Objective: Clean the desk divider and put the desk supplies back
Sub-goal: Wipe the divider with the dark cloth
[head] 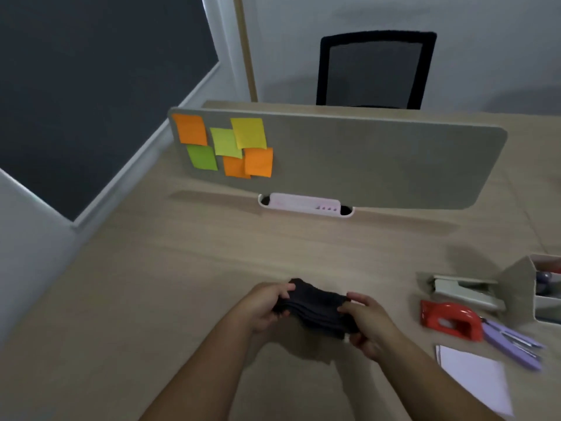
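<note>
The pale wooden desk top (182, 268) lies bare across the frame's centre and left, up to the upright grey felt divider (379, 165). At lower right a grey stapler (464, 291), red hole punch (449, 322), lilac scissors (513, 344), white notepad (476, 378) and grey organiser box (520, 284) crowd the surface.

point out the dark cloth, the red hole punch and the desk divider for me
dark cloth (315, 308), head view, on the folded middle between both hands
red hole punch (452, 322), head view, on its red top
desk divider (379, 165), head view, on the bare grey panel right of the sticky notes
</note>
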